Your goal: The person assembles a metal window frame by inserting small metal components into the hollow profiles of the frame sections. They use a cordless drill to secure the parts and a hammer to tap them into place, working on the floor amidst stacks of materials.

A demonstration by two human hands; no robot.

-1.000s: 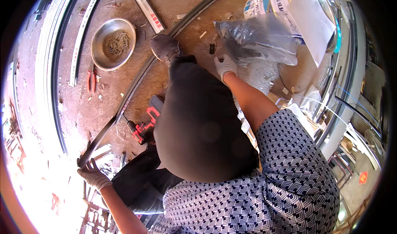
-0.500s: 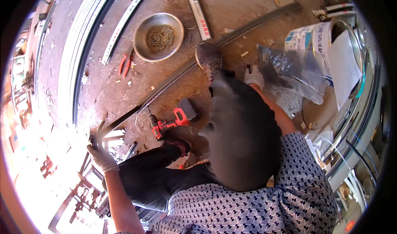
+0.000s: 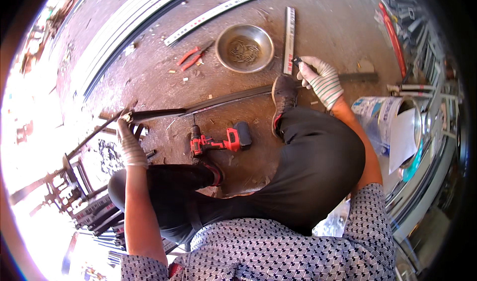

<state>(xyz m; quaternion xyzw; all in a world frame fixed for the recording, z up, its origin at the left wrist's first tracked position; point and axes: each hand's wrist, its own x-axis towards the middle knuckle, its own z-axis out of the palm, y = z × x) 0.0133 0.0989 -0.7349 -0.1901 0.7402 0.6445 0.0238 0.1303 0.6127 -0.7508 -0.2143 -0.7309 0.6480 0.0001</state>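
Observation:
My left hand [image 3: 130, 144], in a striped white work glove, is closed on the near-left end of a long dark metal profile [image 3: 218, 100]. That profile runs across the floor to the right and passes by my shoe [image 3: 284, 95]. In its striped glove, my right hand [image 3: 323, 81] pinches a small black piece [image 3: 297, 61] in front of the shoe's toe, beside a short white-labelled bar [image 3: 289, 37]. A red and black cordless drill [image 3: 218, 139] lies between my feet, its bit pointing toward the profile.
A metal bowl [image 3: 244, 48] of screws and red-handled pliers [image 3: 194, 56] lie ahead on the floor. White-labelled bars [image 3: 218, 13] stretch beyond them. At the right stands a bucket [image 3: 390, 117] with paper over it, near a long red tool [image 3: 392, 40]. Metal offcuts [image 3: 107, 157] are at the left.
My right hand has come forward and up from beside my knee to near the shoe, bringing the small black piece. My left hand still holds the profile's end. The view has shifted.

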